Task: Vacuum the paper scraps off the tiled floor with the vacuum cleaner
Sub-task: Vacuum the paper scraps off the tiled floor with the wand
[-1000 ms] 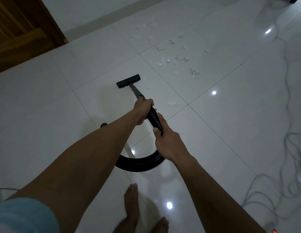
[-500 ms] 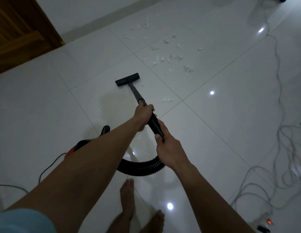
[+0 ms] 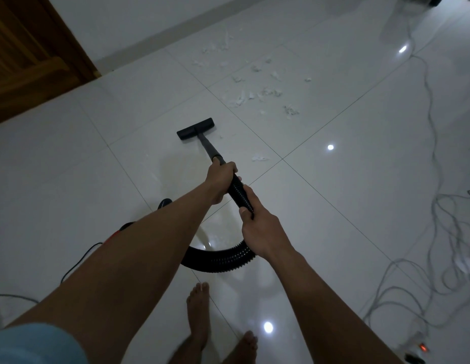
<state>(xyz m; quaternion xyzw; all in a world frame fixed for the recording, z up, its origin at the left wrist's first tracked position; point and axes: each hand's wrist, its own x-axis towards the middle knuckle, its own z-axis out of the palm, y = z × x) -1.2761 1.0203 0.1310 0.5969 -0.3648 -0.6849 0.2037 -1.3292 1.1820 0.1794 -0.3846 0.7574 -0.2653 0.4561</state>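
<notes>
We judge ourselves to be near the start of the job, with almost all of the mess left on the floor. Our left hand (image 3: 220, 177) is curled tight round the wand (image 3: 209, 149) at the point where it joins the ribbed hose (image 3: 223, 260). Our right hand (image 3: 261, 229) is wrapped round the hose just behind it, thumb lying along the top. The floor head (image 3: 196, 128) appears to rest flat on the tiled floor (image 3: 346, 206), pointing away from us. The main scatter of paper scraps (image 3: 257, 93) lies beyond it and to the right, on the next tile and apart from the head. A second patch of shreds (image 3: 218, 47) sits further off, near the skirting. One lone scrap (image 3: 260, 158) lies to the right of the wand, close to where the grout lines cross, and a tiny fleck (image 3: 221, 136) sits just beside the head. The tile under the head looks nearly bare, so we may have covered that one. The vacuum cleaner body (image 3: 164, 202) shows only in part behind our left forearm, and we cannot tell whether it is running. Left to do, as we read it, are the lone scrap, the main scatter and the patch by the wall. A tangle of cables (image 3: 438, 232) lies well to the right, clear of the scraps.
</notes>
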